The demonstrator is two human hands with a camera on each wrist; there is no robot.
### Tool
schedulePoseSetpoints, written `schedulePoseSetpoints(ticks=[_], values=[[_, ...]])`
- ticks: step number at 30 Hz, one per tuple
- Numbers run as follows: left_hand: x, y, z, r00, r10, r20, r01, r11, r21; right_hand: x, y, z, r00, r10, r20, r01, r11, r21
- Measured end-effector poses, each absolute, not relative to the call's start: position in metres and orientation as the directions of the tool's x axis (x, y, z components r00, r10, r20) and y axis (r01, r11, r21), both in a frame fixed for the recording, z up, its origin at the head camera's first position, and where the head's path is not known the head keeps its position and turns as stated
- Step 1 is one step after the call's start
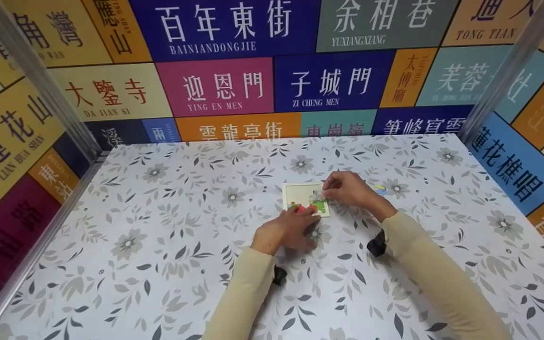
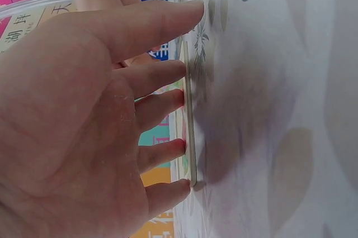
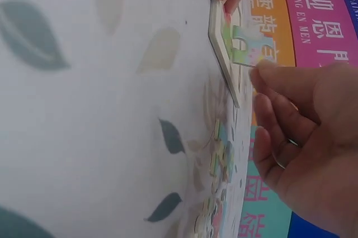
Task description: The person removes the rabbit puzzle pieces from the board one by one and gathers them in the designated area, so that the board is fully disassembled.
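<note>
A small square jigsaw board (image 1: 295, 191) with a pale raised frame lies on the table, its lower part filled with green and red pieces. My left hand (image 1: 293, 227) rests fingertips on the board's near side; in the left wrist view its fingers (image 2: 159, 106) are extended and spread along the edge. Between thumb and fingertips, my right hand (image 1: 350, 191) pinches a puzzle piece (image 3: 254, 48). That piece, pale blue and green, is tilted over the board's right part in the right wrist view. The left fingers cover some of the fitted pieces.
Several loose puzzle pieces (image 3: 221, 154) lie to the right of the board, mostly behind the right wrist in the head view. A floral cloth (image 1: 173, 236) covers the table. Printed sign panels (image 1: 215, 89) stand at the back and sides.
</note>
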State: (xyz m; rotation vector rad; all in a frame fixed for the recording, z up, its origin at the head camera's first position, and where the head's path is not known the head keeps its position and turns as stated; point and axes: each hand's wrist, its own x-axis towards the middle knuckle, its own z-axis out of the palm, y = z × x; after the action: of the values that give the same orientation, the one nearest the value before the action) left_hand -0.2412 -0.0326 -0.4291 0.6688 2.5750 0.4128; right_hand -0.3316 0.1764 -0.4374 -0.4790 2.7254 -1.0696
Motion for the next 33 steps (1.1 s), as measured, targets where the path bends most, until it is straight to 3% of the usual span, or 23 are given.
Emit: schedulePoseSetpoints(ticks=[10, 28, 33], values=[[-0.243, -0.033, -0.43, -0.788, 0.496, -0.364, 0.346, 0.846, 0.405, -0.328, 0.208, -0.428, -0.941, -0.336, 0.042, -0.265, 0.653, -0.71], [-0.242, -0.036, -0.433, -0.792, 0.521, -0.317, 0.389, 0.832, 0.396, -0.316, 0.288, -0.421, -0.958, -0.28, -0.056, -0.156, 0.677, -0.72], [-0.243, -0.034, -0.434, -0.786, 0.528, -0.323, 0.397, 0.83, 0.391, -0.317, 0.305, -0.429, -0.956, -0.26, -0.139, -0.082, 0.687, -0.722]])
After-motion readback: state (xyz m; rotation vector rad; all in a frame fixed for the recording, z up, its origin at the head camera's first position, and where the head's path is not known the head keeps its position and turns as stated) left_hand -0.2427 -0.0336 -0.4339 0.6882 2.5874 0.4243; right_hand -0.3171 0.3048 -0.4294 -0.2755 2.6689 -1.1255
